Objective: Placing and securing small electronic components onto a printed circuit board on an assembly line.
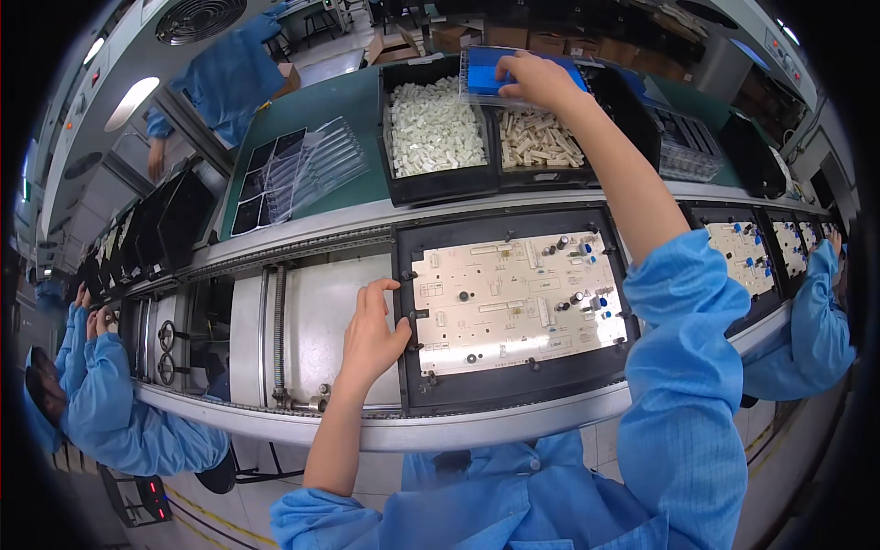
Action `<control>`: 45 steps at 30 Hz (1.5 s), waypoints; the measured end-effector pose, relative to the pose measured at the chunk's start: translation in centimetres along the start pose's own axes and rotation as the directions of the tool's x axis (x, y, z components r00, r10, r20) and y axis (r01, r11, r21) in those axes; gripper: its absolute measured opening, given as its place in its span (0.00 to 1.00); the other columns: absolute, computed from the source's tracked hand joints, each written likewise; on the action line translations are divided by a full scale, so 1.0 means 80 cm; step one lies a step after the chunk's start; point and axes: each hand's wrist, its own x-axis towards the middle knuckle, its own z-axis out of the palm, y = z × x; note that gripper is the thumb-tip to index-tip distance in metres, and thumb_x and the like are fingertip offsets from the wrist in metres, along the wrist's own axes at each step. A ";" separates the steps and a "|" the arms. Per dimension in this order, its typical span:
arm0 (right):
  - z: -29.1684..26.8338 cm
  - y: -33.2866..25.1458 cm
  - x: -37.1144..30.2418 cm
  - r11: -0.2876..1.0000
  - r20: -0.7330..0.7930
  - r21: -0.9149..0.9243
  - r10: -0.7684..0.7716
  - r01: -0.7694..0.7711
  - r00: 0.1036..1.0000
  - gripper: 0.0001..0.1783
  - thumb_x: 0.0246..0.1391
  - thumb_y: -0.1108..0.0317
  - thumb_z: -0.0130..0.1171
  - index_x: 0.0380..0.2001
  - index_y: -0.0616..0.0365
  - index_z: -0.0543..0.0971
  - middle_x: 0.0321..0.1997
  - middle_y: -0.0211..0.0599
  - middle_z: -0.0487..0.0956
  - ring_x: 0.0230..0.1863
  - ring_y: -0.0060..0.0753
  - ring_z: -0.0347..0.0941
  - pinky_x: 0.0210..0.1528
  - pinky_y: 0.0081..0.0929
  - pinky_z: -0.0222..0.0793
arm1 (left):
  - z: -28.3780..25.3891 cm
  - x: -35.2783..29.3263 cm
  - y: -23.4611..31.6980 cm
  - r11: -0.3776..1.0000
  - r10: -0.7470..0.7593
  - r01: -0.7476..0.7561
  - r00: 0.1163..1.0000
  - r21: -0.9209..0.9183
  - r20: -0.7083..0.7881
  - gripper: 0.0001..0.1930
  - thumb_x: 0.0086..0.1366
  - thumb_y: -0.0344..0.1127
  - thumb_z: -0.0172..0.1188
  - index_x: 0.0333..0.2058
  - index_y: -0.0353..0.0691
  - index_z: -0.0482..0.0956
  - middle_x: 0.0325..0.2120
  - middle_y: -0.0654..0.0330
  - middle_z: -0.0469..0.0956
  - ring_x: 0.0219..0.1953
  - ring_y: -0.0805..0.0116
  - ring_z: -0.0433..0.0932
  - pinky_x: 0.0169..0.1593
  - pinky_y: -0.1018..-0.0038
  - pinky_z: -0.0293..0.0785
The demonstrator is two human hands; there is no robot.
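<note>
A cream circuit board [518,302] lies in a black carrier frame [513,390] on the conveyor in front of me. It bears white connectors, dark round capacitors and small blue parts. My left hand [371,335] rests at the carrier's left edge, fingers stretched and holding nothing. My right hand [539,81] reaches over the board to a clear plastic tray [469,92] with a bright blue filling [481,78]. Its thumb and forefinger are apart at the blue filling, with nothing visible between them. The single parts in that tray are too small to make out.
Black bins hold white connectors [435,128] and beige connectors [536,142]. Clear trays [321,165] lie left of them; stacked trays [687,151] stand right. More boards [738,257] sit along the conveyor rail [321,240]. Co-workers [119,394] in blue [811,316] work on both sides.
</note>
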 end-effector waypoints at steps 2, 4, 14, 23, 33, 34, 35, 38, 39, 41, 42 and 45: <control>0.012 0.011 0.012 0.998 0.020 0.060 0.000 -0.002 1.000 0.16 0.51 0.61 0.61 0.43 0.50 0.75 0.46 0.42 0.74 0.49 0.46 0.72 0.48 0.37 0.69 | -0.006 0.002 0.003 1.000 -0.003 0.004 1.000 0.023 -0.027 0.25 0.47 0.26 0.58 0.47 0.42 0.65 0.29 0.57 0.61 0.30 0.61 0.65 0.36 0.68 0.66; 0.019 0.026 0.017 0.997 0.006 0.066 -0.036 0.036 0.999 0.16 0.50 0.61 0.61 0.41 0.53 0.74 0.46 0.42 0.74 0.49 0.45 0.71 0.49 0.38 0.68 | -0.010 0.004 -0.010 0.999 0.005 -0.002 0.998 0.054 -0.055 0.25 0.46 0.24 0.58 0.45 0.40 0.66 0.29 0.57 0.61 0.31 0.62 0.64 0.37 0.70 0.65; -0.019 -0.043 -0.143 0.863 0.052 0.497 -0.136 0.092 0.989 0.14 0.52 0.65 0.59 0.40 0.58 0.72 0.41 0.42 0.73 0.43 0.42 0.73 0.45 0.33 0.69 | -0.041 0.002 -0.004 0.995 -0.049 0.071 0.962 0.076 -0.268 0.23 0.48 0.23 0.62 0.46 0.40 0.70 0.34 0.58 0.66 0.35 0.67 0.67 0.40 0.75 0.68; 0.051 -0.124 -0.271 0.832 0.123 0.526 -0.283 0.179 0.951 0.14 0.44 0.69 0.61 0.35 0.58 0.71 0.37 0.39 0.72 0.42 0.46 0.72 0.42 0.37 0.70 | 0.053 0.047 0.080 0.976 0.206 -0.215 0.957 0.023 0.202 0.15 0.51 0.33 0.64 0.39 0.39 0.77 0.28 0.59 0.79 0.35 0.60 0.74 0.40 0.67 0.72; 0.034 -0.104 -0.270 0.715 0.111 0.698 -0.160 0.037 0.981 0.13 0.43 0.78 0.58 0.36 0.61 0.72 0.35 0.41 0.75 0.38 0.40 0.74 0.40 0.31 0.71 | 0.038 0.082 0.053 0.956 0.273 -0.273 0.962 0.105 0.013 0.12 0.52 0.31 0.63 0.37 0.39 0.80 0.26 0.61 0.77 0.32 0.67 0.72 0.36 0.73 0.70; 0.028 -0.101 -0.268 0.715 0.138 0.699 -0.135 0.000 0.981 0.14 0.43 0.78 0.59 0.36 0.60 0.72 0.35 0.40 0.75 0.37 0.37 0.74 0.40 0.30 0.71 | 0.037 0.088 0.045 0.956 0.272 -0.272 0.962 0.108 0.016 0.12 0.52 0.31 0.63 0.37 0.39 0.80 0.26 0.61 0.77 0.32 0.67 0.72 0.36 0.73 0.70; 0.026 -0.097 -0.268 0.713 0.137 0.701 -0.136 0.001 0.981 0.14 0.43 0.78 0.59 0.36 0.60 0.72 0.35 0.40 0.75 0.37 0.37 0.74 0.40 0.30 0.71 | 0.038 0.094 0.039 0.936 0.323 -0.321 0.946 0.142 0.012 0.12 0.53 0.31 0.63 0.37 0.38 0.80 0.28 0.59 0.76 0.35 0.65 0.72 0.39 0.72 0.70; 0.021 -0.087 -0.268 0.689 0.111 0.725 -0.106 -0.008 0.988 0.14 0.43 0.78 0.60 0.35 0.60 0.72 0.35 0.37 0.76 0.36 0.35 0.74 0.41 0.29 0.70 | 0.043 0.100 0.031 0.933 0.323 -0.326 0.945 0.154 0.048 0.12 0.53 0.31 0.64 0.37 0.38 0.80 0.32 0.57 0.73 0.40 0.62 0.71 0.43 0.70 0.69; 0.019 -0.085 -0.269 0.711 0.106 0.703 -0.092 -0.009 0.990 0.14 0.42 0.78 0.61 0.35 0.59 0.72 0.34 0.36 0.75 0.37 0.34 0.73 0.40 0.28 0.70 | 0.045 0.101 0.032 0.950 0.274 -0.283 0.958 0.132 0.087 0.12 0.53 0.32 0.64 0.37 0.37 0.80 0.33 0.57 0.72 0.43 0.60 0.70 0.46 0.69 0.68; 0.016 -0.080 -0.270 0.733 0.105 0.680 -0.077 -0.015 0.992 0.14 0.42 0.77 0.62 0.34 0.59 0.72 0.33 0.34 0.75 0.37 0.33 0.73 0.40 0.28 0.70 | 0.047 0.103 0.036 0.937 0.303 -0.311 0.950 0.160 0.075 0.11 0.53 0.32 0.64 0.37 0.38 0.80 0.33 0.57 0.72 0.42 0.60 0.70 0.46 0.68 0.68; 0.016 -0.078 -0.270 0.744 0.131 0.667 -0.067 -0.038 0.989 0.14 0.41 0.77 0.62 0.34 0.58 0.72 0.33 0.33 0.75 0.37 0.32 0.72 0.40 0.28 0.69 | 0.047 0.103 0.037 0.922 0.331 -0.336 0.942 0.190 0.061 0.11 0.53 0.32 0.64 0.37 0.38 0.80 0.33 0.57 0.72 0.42 0.60 0.70 0.47 0.68 0.68; 0.020 -0.073 -0.274 0.770 0.155 0.636 -0.073 -0.043 0.985 0.14 0.40 0.77 0.63 0.32 0.56 0.72 0.32 0.31 0.75 0.38 0.32 0.71 0.40 0.28 0.69 | 0.050 0.103 0.043 0.911 0.332 -0.344 0.939 0.226 0.090 0.11 0.52 0.32 0.64 0.36 0.38 0.80 0.32 0.57 0.71 0.42 0.59 0.69 0.46 0.68 0.68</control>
